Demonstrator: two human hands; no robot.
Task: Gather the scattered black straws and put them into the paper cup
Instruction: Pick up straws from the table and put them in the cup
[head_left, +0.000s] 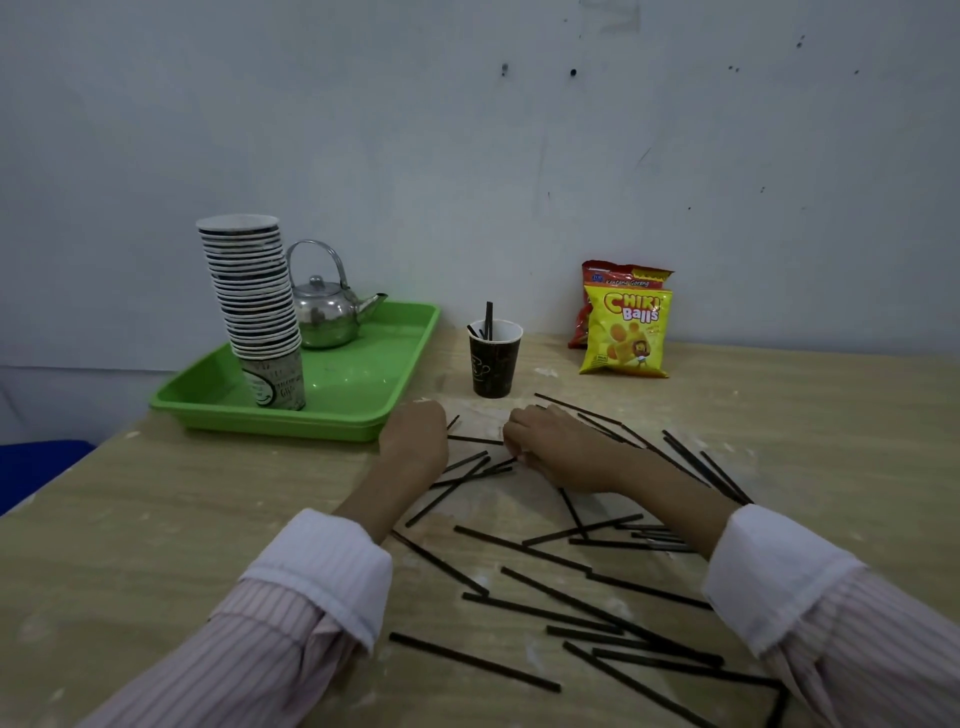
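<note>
Several black straws (524, 548) lie scattered over the wooden table (156, 530), mostly in front of and under my forearms. A dark paper cup (493, 366) stands upright just beyond my hands, with a few straws standing in it. My left hand (415, 436) rests knuckles-up with its fingers curled under; a short straw tip pokes out at its right side. My right hand (550, 441) lies beside it with fingertips curled onto a thin straw (475, 440) that runs between both hands. The fingertips of both hands are hidden.
A green tray (363, 387) at the back left holds a tall stack of paper cups (254, 296) and a metal kettle (324, 312). Two snack bags (626, 327) lean against the wall at the back right. The table's left edge runs diagonally near the tray.
</note>
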